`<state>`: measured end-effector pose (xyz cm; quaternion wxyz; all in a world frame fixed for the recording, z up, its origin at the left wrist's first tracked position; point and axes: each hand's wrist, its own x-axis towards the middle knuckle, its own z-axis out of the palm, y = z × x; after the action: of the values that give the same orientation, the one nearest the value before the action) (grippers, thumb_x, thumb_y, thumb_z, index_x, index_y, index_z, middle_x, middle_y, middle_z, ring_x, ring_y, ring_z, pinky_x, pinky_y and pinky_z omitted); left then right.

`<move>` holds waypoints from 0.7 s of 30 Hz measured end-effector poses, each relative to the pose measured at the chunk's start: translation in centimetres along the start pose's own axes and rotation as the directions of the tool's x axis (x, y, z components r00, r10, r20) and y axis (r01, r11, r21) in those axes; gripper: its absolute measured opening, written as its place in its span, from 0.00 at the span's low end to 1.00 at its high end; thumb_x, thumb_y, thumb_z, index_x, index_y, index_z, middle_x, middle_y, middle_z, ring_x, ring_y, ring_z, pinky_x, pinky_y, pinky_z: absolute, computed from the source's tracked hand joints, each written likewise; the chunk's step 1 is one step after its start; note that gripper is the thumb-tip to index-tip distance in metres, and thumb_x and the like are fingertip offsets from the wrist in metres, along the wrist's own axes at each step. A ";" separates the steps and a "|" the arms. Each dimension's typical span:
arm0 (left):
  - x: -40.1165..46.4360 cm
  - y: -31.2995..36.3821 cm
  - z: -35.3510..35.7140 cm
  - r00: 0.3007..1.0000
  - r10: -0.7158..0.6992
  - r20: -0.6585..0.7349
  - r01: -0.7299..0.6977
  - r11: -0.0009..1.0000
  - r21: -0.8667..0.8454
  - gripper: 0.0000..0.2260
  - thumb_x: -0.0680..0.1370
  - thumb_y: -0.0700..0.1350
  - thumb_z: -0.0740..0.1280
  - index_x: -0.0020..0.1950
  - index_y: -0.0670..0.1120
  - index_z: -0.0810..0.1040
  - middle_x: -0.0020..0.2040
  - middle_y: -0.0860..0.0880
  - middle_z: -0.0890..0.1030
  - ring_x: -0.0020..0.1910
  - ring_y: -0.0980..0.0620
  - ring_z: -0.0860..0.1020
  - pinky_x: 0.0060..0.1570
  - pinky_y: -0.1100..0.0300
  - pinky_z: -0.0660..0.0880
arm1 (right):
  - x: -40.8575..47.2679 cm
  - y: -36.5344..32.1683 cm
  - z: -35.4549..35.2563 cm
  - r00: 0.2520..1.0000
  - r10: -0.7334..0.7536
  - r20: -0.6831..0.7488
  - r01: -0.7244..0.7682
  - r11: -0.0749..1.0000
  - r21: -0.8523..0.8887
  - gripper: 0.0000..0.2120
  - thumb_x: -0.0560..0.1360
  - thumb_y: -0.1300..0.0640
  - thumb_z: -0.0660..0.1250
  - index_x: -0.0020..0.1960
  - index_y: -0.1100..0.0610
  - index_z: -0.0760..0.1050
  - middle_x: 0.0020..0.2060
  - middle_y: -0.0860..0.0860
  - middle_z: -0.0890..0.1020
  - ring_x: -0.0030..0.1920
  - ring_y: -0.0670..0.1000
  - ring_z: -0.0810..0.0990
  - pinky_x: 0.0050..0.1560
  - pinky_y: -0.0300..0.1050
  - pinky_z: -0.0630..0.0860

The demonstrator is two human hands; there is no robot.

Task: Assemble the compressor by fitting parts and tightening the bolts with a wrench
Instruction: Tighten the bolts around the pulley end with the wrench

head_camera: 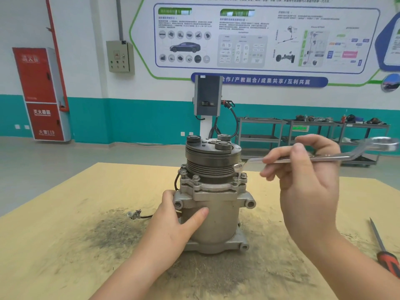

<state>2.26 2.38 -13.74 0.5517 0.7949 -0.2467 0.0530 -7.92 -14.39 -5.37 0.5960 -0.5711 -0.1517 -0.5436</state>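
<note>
A grey metal compressor (218,224) stands upright in the middle of the wooden table (65,234), with a black ribbed pulley (213,163) on top and several bolts (243,176) around its upper flange. My left hand (173,226) grips the left side of the compressor body, thumb across its front. My right hand (307,178) holds a silver wrench (324,158) by its shaft, roughly level. The wrench's ring end (238,167) hovers just above the right front bolt, beside the pulley. Its open end (383,144) sticks out to the right.
A red-handled screwdriver (385,252) lies at the table's right edge. A short black cable with a connector (135,214) trails left from the compressor. A dark greasy stain (112,230) covers the table around it. Metal carts (303,131) and a charging post (207,96) stand behind.
</note>
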 end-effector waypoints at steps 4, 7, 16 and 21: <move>-0.1 0.3 0.0 1.000 0.007 0.010 -0.006 1.000 -0.024 0.22 0.65 0.69 0.67 0.52 0.60 0.68 0.50 0.64 0.79 0.48 0.75 0.74 0.39 0.76 0.70 | 1.2 0.9 -1.0 0.903 0.414 -0.117 -0.380 0.895 0.233 0.09 0.82 0.67 0.51 0.50 0.55 0.65 0.28 0.54 0.79 0.25 0.51 0.74 0.30 0.41 0.71; -0.1 0.5 0.0 1.000 -0.002 0.001 0.002 1.000 -0.022 0.23 0.63 0.70 0.65 0.52 0.61 0.67 0.49 0.66 0.78 0.47 0.76 0.74 0.38 0.75 0.71 | 1.8 1.7 -1.5 0.813 0.571 -0.117 -0.498 0.785 0.369 0.07 0.81 0.66 0.52 0.50 0.57 0.66 0.27 0.55 0.78 0.25 0.51 0.73 0.28 0.41 0.72; -0.1 0.6 0.0 1.000 -0.005 -0.003 0.005 1.000 -0.006 0.24 0.62 0.72 0.64 0.51 0.61 0.67 0.49 0.66 0.78 0.46 0.75 0.73 0.40 0.66 0.75 | 0.7 4.0 -2.1 0.948 0.311 -0.073 -0.278 0.916 0.289 0.06 0.83 0.62 0.53 0.48 0.57 0.65 0.30 0.53 0.81 0.27 0.52 0.77 0.31 0.42 0.74; -0.2 0.7 0.0 1.000 -0.005 0.007 0.005 1.000 -0.003 0.23 0.63 0.70 0.64 0.51 0.61 0.66 0.49 0.65 0.77 0.46 0.76 0.73 0.37 0.69 0.73 | -0.9 3.7 -2.0 0.867 -0.358 0.345 0.417 0.902 -0.113 0.05 0.82 0.50 0.59 0.54 0.48 0.72 0.40 0.52 0.82 0.36 0.48 0.83 0.36 0.41 0.78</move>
<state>1.79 2.24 -13.20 0.5522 0.7949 -0.2467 0.0486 -6.09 -16.54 -8.57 0.3867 -0.6610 -0.3063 -0.5655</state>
